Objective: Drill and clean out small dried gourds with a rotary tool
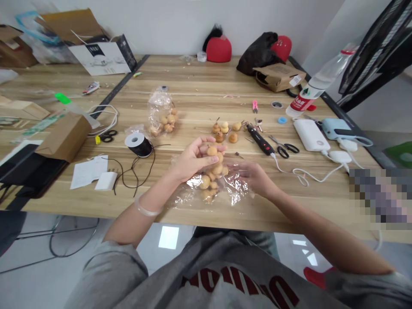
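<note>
My left hand is closed, thumb and fingers around a small tan gourd just above a clear plastic bag. Several more small gourds lie in the bag, which rests on the table in front of me. At the bag's right side, my right hand has its fingers on the crinkled plastic; its fingertips are partly hidden by the film. Beyond my hands stands a loose group of small gourds, some with thin stems. A second clear bag of gourds sits farther left.
Right of the gourds lie a black rotary tool with a white cable, and scissors. A water bottle and a white power bank stand at the right. A spool of black cord is on the left, its cord trailing across the table.
</note>
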A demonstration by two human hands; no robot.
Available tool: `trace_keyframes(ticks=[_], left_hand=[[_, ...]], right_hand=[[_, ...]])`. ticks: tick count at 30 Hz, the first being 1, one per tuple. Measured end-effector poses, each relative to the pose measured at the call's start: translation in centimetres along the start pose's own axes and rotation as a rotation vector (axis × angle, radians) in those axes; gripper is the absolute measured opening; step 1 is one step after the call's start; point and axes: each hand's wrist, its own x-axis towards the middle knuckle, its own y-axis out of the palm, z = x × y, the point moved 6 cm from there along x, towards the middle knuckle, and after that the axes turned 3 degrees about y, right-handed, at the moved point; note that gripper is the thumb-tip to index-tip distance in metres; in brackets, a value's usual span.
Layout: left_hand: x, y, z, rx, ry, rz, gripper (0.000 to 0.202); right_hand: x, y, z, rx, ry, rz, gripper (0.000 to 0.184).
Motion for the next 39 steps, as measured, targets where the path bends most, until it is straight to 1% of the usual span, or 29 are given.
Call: trace_keyframes(ticks=[2, 4, 8, 10, 12, 13, 14, 15, 18, 19, 20, 21, 22, 23, 24, 25, 26, 27, 28, 29, 30, 32, 33, 34, 35, 36, 37, 38, 39], left_hand=[[-0.1, -0.1, 0.3, -0.007, -0.026, -0.042, 0.041], [-0.2, -0.1, 0.4, 0.003, -0.043, -0.065, 0.042], [-0.3, 0.5, 0.7, 0.023, -0.066, -0.017, 0.049], [-0.3, 0.7, 0.8, 0.044, -0.057, 0.01, 0.053], [-0.3, 0.7, 0.8, 0.1, -0.022, 0.018, 0.054], [-0.4, 0.7, 0.7, 0.145, 0.003, 0.015, 0.053], [-0.4, 0.7, 0.6, 0.2, 0.028, 0.009, 0.051], [-0.5, 0.7, 0.5, 0.257, 0.052, 0.0, 0.048], [-0.9, 1.1, -0.3, 0.398, 0.139, -0.031, 0.041], [-1.1, 1.3, -0.7, 0.434, 0.182, -0.039, 0.038], [-1.3, 1.6, -1.2, 0.475, 0.236, -0.046, 0.036], [-1.6, 1.9, -1.7, 0.527, 0.298, -0.05, 0.033], [-1.8, 2.3, -2.2, 0.591, 0.364, -0.05, 0.031], [-2.1, 2.7, -2.7, 0.662, 0.429, -0.049, 0.029], [-2.4, 3.2, -3.0, 0.732, 0.488, -0.046, 0.027], [-2.6, 3.5, -3.2, 0.793, 0.537, -0.041, 0.026], [-2.8, 3.8, -3.3, 0.841, 0.577, -0.036, 0.025], [-2.9, 4.0, -3.4, 0.872, 0.608, -0.035, 0.025], [-3.0, 4.0, -3.5, 0.893, 0.625, -0.037, 0.027], [-3.0, 3.9, -3.6, 0.91, 0.632, -0.043, 0.031], [-2.9, 3.6, -3.8, 0.927, 0.635, -0.058, 0.037], [-2.5, 2.3, -4.4, 0.972, 0.627, -0.117, 0.046], [-2.2, 1.3, -4.7, 0.998, 0.625, -0.167, 0.043], [-2.0, 0.1, -5.0, 1.02, 0.609, -0.221, 0.037], [-1.7, -1.2, -5.3, 1.034, 0.587, -0.285, 0.03], [-1.4, -2.5, -5.3, 1.04, 0.553, -0.349, 0.023], [-0.9, -3.8, -5.0, 1.037, 0.486, -0.39, 0.019], [-0.5, -4.9, -4.5, 1.022, 0.414, -0.404, 0.016], [0.0, -5.8, -3.8, 0.998, 0.341, -0.397, 0.014]], right_hand=[[-0.3, -0.4, -1.0, 0.053, 0.08, 0.0, 0.031], [-0.5, -0.2, -1.5, 0.076, 0.115, 0.024, 0.027], [-0.5, 0.9, -1.0, 0.019, 0.046, 0.056, 0.019], [-0.4, 1.3, -0.6, -0.023, 0.019, 0.111, 0.021], [-0.4, 1.0, -0.4, -0.051, 0.018, 0.156, 0.026], [-0.5, 0.5, -0.4, -0.069, 0.024, 0.149, 0.028], [-0.6, -0.3, -0.5, -0.101, 0.029, 0.108, 0.029], [-0.8, -1.3, -0.4, -0.144, 0.031, 0.029, 0.028], [-2.1, -4.7, 0.8, -0.269, -0.008, -0.331, 0.018], [-2.8, -5.3, 1.6, -0.268, -0.039, -0.431, 0.015], [-3.4, -5.4, 2.4, -0.242, -0.075, -0.486, 0.014], [-3.8, -5.0, 3.2, -0.203, -0.112, -0.485, 0.013], [-3.9, -4.0, 4.0, -0.164, -0.149, -0.429, 0.014], [-3.9, -2.7, 4.7, -0.137, -0.174, -0.328, 0.019], [-3.8, -1.2, 5.3, -0.121, -0.201, -0.224, 0.027], [-3.7, 0.1, 5.7, -0.121, -0.227, -0.147, 0.035], [-3.5, 1.1, 6.1, -0.132, -0.254, -0.111, 0.038], [-3.3, 1.7, 6.3, -0.143, -0.277, -0.099, 0.037], [-3.1, 1.9, 6.4, -0.155, -0.293, -0.104, 0.033], [-2.9, 1.7, 6.4, -0.172, -0.301, -0.118, 0.03], [-2.8, 1.0, 6.5, -0.201, -0.303, -0.137, 0.027], [-3.0, -1.5, 6.6, -0.329, -0.294, -0.198, 0.027], [-3.2, -3.2, 6.7, -0.435, -0.287, -0.251, 0.025], [-3.5, -4.8, 6.6, -0.555, -0.267, -0.286, 0.023], [-3.7, -6.1, 6.3, -0.664, -0.218, -0.299, 0.02], [-3.8, -7.1, 5.7, -0.738, -0.152, -0.281, 0.016], [-3.9, -7.5, 4.8, -0.774, -0.08, -0.218, 0.012], [-3.9, -7.2, 3.7, -0.759, -0.018, -0.138, 0.01], [-3.8, -6.4, 2.7, -0.688, 0.028, -0.056, 0.013]])
